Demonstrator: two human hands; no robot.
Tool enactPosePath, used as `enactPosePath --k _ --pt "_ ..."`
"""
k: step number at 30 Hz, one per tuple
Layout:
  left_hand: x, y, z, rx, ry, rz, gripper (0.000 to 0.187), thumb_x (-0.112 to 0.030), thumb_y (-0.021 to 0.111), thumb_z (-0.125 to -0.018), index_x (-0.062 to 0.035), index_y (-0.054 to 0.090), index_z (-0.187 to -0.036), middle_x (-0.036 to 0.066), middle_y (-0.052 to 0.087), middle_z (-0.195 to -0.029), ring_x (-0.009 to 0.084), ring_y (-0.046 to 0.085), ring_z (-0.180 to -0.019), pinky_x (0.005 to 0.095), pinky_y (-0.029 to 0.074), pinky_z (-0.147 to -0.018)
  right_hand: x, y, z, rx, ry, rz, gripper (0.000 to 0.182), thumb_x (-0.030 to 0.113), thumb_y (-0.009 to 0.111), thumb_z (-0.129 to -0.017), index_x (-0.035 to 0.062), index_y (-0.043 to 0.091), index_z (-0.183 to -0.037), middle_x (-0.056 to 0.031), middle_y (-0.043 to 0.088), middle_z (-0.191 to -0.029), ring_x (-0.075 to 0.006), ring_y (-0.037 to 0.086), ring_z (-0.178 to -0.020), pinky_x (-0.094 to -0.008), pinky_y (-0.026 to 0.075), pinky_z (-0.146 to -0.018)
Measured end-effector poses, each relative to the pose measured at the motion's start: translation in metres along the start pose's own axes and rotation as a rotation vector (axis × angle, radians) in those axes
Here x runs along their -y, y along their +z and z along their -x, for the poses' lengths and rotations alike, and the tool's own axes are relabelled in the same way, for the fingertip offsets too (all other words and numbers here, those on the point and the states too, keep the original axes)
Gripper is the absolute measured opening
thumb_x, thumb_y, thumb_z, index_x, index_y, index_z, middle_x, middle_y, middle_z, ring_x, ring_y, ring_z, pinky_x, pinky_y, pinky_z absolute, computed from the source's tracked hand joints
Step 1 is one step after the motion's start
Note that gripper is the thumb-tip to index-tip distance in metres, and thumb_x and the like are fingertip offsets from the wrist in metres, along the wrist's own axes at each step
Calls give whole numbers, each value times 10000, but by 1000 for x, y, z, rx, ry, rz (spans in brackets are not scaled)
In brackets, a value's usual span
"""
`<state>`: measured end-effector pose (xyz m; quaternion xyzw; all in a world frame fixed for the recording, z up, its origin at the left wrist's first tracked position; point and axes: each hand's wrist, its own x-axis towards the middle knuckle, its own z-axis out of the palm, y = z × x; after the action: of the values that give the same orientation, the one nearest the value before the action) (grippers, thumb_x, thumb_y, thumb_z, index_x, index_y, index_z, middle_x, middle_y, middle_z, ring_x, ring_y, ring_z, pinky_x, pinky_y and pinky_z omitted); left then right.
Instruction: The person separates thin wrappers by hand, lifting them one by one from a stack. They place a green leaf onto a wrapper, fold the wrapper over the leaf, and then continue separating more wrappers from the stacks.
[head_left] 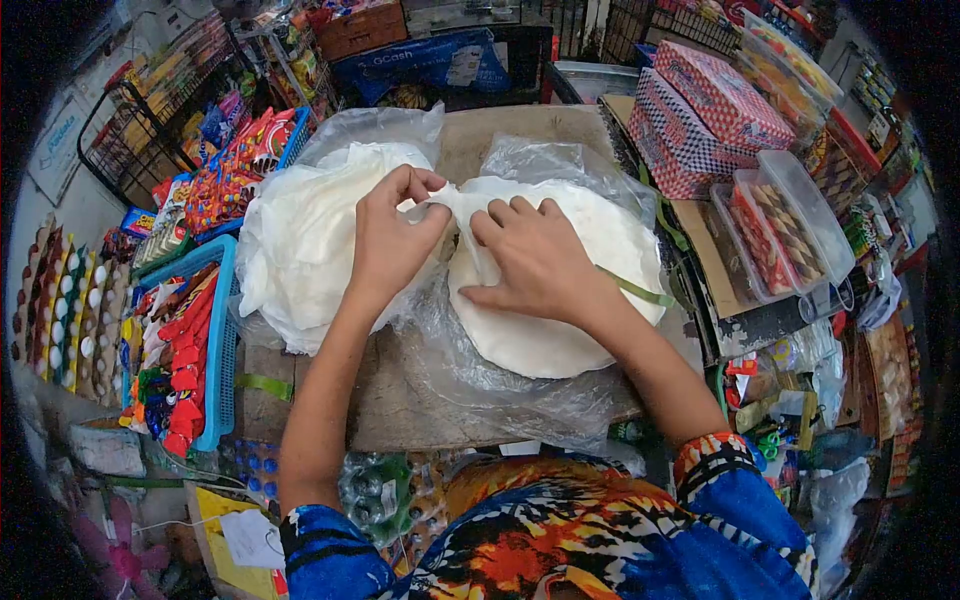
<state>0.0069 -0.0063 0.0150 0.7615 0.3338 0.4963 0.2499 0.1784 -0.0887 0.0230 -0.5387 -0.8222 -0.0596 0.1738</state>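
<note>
1. Our left hand pinches a wrapper edge, likely for control.
2. Our right hand spreads wide on the round white stack beneath, probably steadying it.
3. Left of both, another wrapper pile rests on clear plastic, perhaps for cleanliness.

The left hand is held with its back partly turned up, fingers curled over toward the thumb; whether their tips meet is hard to tell. Its bare forearm runs back below it. Beside it, the right hand faces palm down, fingers spread and slightly bent, its thumb reaching out below them. The right forearm slants away behind that hand.
</note>
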Motion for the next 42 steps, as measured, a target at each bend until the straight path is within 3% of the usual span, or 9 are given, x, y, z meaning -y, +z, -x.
enactPosePath --k 6,8,9,11,15,24,38,41,42 --pt "-16 -16 -4 64 -61 106 124 -11 586 -699 -1 463 -704 114 662 -846 137 614 -800 269 477 -764 -48 -7 -2 -152 47 -341 330 281 723 -735 -1 629 -878 -124 633 -809 -271 603 -763 -381 458 -707" --pt "-19 -25 -7 247 -183 73 100 -2 575 -714 -11 501 -781 63 653 -844 85 586 -811 249 472 -746 -63 -28 0 -178 171 -582 273 228 729 -762 -11 665 -878 -72 658 -773 -154 591 -703 -294 461 -669" --pt "-24 -28 -7 246 -182 75 100 -2 575 -714 -11 501 -781 63 653 -844 85 586 -811 249 472 -746 -68 -32 2 -178 170 -580 273 228 729 -762 -11 665 -878 -72 658 -773 -154 591 -703 -294 461 -669" --pt "-31 -32 -7 485 -332 322 241 -21 617 -743 -3 556 -976 32 633 -887 77 576 -848 234 465 -769 -75 -39 5 -142 263 -971 298 238 720 -778 -23 675 -915 -50 664 -784 -122 581 -721 -264 454 -687" --pt "-30 -20 0 713 -319 539 467 -88 698 -806 7 519 -1226 48 624 -1034 87 578 -924 223 469 -800 -75 -42 9 -17 256 -1056 270 222 717 -805 -18 673 -921 -19 655 -817 -87 567 -760 -243 451 -704" --pt "-26 -21 -3 613 -383 451 266 -128 708 -824 12 654 -1043 32 658 -940 83 600 -836 219 477 -750 -68 -39 7 88 156 -1068 235 195 705 -823 -20 666 -912 -9 645 -800 -60 563 -752 -221 450 -676" --pt "-32 -24 -3 609 -344 569 399 -94 692 -807 -13 579 -1180 11 636 -888 63 573 -801 205 455 -726 -71 -31 5 15 249 -1052 267 215 706 -799 -20 671 -921 -22 637 -791 -86 561 -761 -250 447 -702" --pt "-34 -22 -3 564 -371 576 413 -73 683 -802 -4 560 -1189 9 631 -878 55 568 -780 192 450 -716 -68 -20 -1 -71 252 -1021 248 225 695 -810 -5 673 -900 -35 635 -755 -126 574 -736 -261 448 -705" --pt "-34 -21 -3 516 -401 579 417 -61 677 -798 2 552 -1191 9 630 -878 52 565 -768 187 448 -712 -62 -17 -6 -342 155 -799 243 236 687 -819 -1 669 -873 -55 628 -736 -148 574 -720 -270 448 -688"
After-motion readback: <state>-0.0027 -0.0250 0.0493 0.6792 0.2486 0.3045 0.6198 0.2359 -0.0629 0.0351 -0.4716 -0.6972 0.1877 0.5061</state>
